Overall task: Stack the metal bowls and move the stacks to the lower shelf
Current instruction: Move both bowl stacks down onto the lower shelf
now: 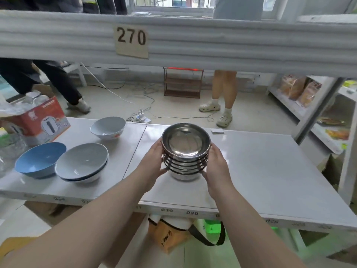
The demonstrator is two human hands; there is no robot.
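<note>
Both hands are clasping a stack of metal bowls (pixel 185 151) from opposite sides: the left hand (pixel 154 161) is pressing its fingers against the left rims, and the right hand (pixel 215 163) is cupping the right rims with its fingers curled around them. The stack is sitting between the two hands, its lowest bowl seeming to be touching the white bench (pixel 260 171), though the blur at the base is making contact hard to confirm. The top bowl is facing up, its shiny inside showing.

Left of the left hand, a blue bowl (pixel 40 159) is resting just beside two nested pale bowls (pixel 82 163). Beyond those, farther from the hands, another pale bowl (pixel 108 127) is standing alone. A red box (pixel 41 120) is lying at the far left. Above the hands, a card reading 270 (pixel 132 41) is hanging on the upper shelf edge (pixel 231 45).
</note>
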